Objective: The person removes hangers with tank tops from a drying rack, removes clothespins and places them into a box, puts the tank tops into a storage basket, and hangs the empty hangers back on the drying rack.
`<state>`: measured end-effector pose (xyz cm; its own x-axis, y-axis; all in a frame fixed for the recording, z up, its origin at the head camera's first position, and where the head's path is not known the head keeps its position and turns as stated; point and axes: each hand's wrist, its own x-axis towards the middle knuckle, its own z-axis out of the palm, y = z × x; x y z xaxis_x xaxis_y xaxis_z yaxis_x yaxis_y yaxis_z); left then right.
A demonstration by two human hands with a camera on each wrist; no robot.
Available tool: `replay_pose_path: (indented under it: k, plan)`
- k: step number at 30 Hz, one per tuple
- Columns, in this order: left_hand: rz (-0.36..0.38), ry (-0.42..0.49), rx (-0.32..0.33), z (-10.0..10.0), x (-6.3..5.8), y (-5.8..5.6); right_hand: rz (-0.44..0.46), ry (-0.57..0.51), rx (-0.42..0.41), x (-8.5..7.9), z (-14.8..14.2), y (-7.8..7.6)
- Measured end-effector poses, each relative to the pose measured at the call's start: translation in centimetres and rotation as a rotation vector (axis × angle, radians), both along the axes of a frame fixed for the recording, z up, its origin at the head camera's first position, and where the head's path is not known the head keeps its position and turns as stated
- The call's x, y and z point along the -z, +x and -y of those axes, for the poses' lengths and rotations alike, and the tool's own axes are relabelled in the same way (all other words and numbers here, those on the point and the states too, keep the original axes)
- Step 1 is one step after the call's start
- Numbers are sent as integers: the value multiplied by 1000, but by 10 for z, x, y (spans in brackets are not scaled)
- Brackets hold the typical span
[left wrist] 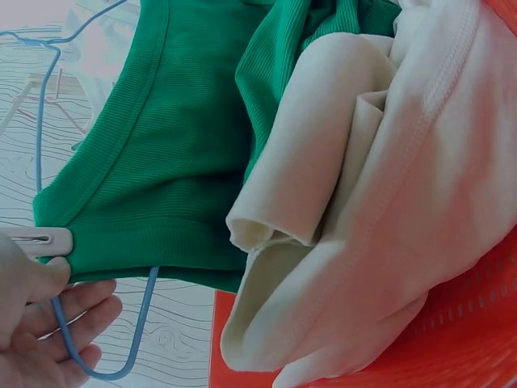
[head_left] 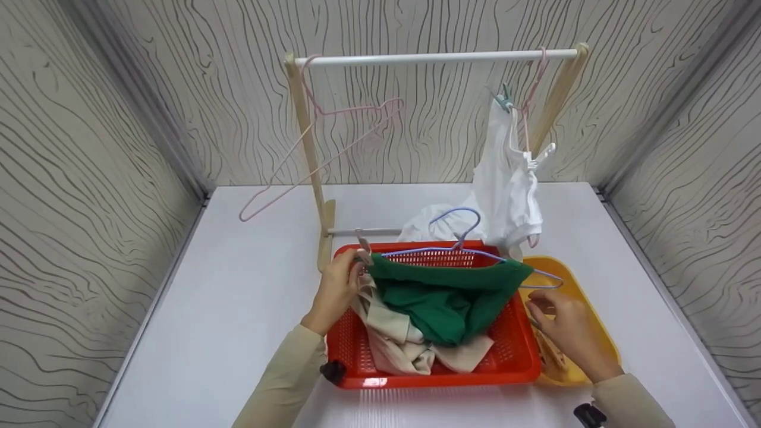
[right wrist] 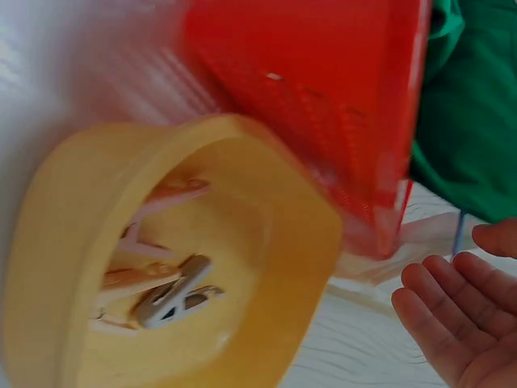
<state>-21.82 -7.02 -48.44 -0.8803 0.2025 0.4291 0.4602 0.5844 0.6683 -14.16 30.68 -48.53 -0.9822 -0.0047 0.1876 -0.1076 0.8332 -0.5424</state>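
A green ribbed garment (head_left: pixel 440 285) hangs draped over a blue wire hanger (head_left: pixel 469 229) above the red basket. At its left corner, a pale clothespin (left wrist: pixel 36 241) sits on the cloth. My left hand (head_left: pixel 337 291) pinches the garment's corner beside that clothespin, with several fingers behind the hanger's looped end. My right hand (head_left: pixel 565 327) is over the yellow basin (head_left: pixel 603 333), close to the hanger's right end. In the right wrist view its fingers are extended and hold nothing. Beige cloth (head_left: pixel 392 333) lies in the red basket (head_left: pixel 440 380) under the garment.
Several clothespins (right wrist: pixel 174 291) lie in the yellow basin. Behind the basket stands a rack with a white rail (head_left: pixel 440 57). A pink hanger (head_left: pixel 351 109) hangs at its left; white clothing (head_left: pixel 508 178) is clipped to another at the right. More white cloth (head_left: pixel 425 223) lies behind the basket.
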Motion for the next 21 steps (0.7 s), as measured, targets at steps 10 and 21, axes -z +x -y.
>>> replay_pose_path:
  k: [10,21]
  plan:
    - [-17,-7,-6,-1,2,-2,-227,-41,-97,-11,31,2]
    - [-16,-16,-6,0,2,-1,-274,-5,-200,-26,54,-2]
